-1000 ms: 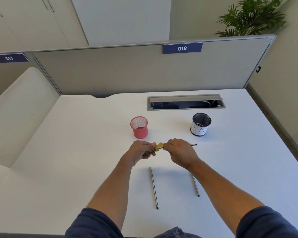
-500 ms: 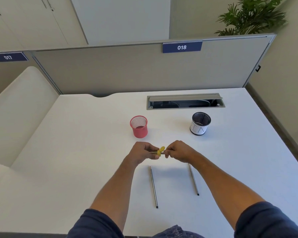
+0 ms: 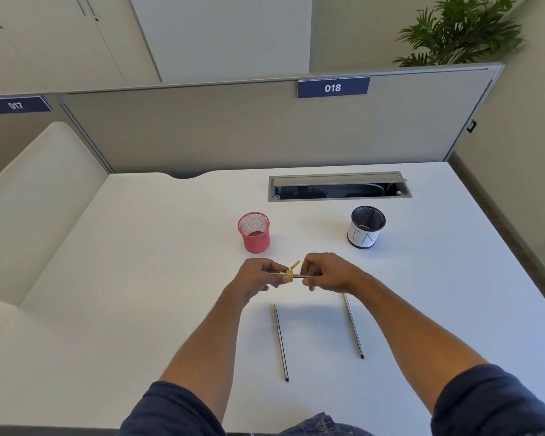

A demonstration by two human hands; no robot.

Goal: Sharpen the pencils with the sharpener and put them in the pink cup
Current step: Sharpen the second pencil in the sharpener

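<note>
My left hand (image 3: 258,276) pinches a small yellow sharpener (image 3: 290,273) above the white desk (image 3: 158,278). My right hand (image 3: 326,272) grips a thin dark pencil (image 3: 306,274) whose tip sits in the sharpener; most of that pencil is hidden in my fist. The pink mesh cup (image 3: 254,231) stands just behind my left hand, with no pencil visible in it. Two more pencils lie flat in front of my hands: one (image 3: 281,343) in the middle and one (image 3: 353,326) to the right, its far end under my right wrist.
A black mesh cup with a white paper label (image 3: 366,227) stands at the back right. An open cable tray (image 3: 339,187) is set into the desk behind the cups. A grey partition (image 3: 233,127) closes off the far edge; the desk's right edge drops to the floor.
My hands have drawn together and slightly toward me. The pencil's long end, which stuck out past my right hand one second ago, is now hidden in my fist.
</note>
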